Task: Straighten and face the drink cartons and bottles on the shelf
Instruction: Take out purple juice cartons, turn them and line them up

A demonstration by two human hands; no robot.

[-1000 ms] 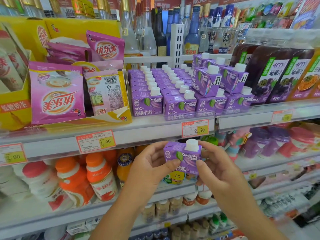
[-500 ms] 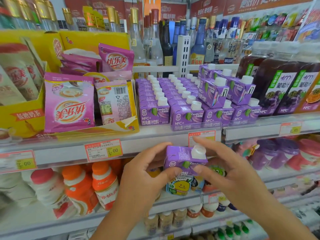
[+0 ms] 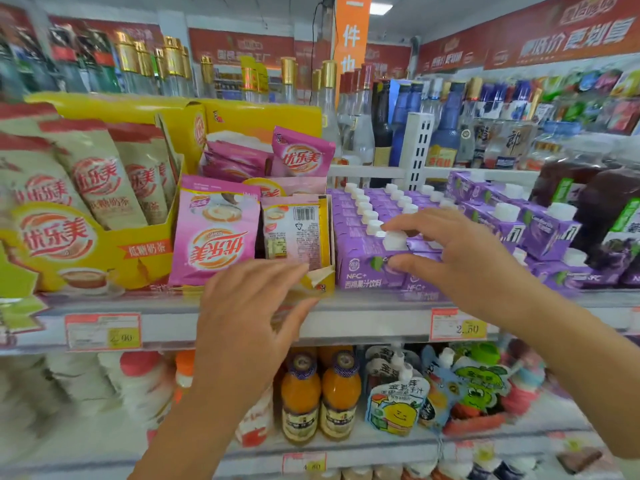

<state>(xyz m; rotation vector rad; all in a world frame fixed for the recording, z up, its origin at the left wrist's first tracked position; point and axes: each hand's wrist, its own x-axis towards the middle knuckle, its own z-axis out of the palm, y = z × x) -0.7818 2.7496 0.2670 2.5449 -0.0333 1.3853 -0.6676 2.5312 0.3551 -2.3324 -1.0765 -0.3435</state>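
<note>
Right fingers [image 3: 408, 221] reach flat over the white cap [image 3: 394, 241] of a purple carton [image 3: 360, 268], thumb pressed to its front face, pinching it top and front; the carton stands upright at the front edge of the shelf [image 3: 363, 323], heading the left row [image 3: 346, 211] of like cartons; right hand [image 3: 478, 268] is palm-down, forearm trailing to 4 o'clock. Left fingers [image 3: 277, 271] are loose and spread, holding nothing, tips by the torn corner of a yellow box [image 3: 320, 284], at 8 o'clock of the carton; left hand [image 3: 249, 323] shows its back, forearm running to 7 o'clock.
</note>
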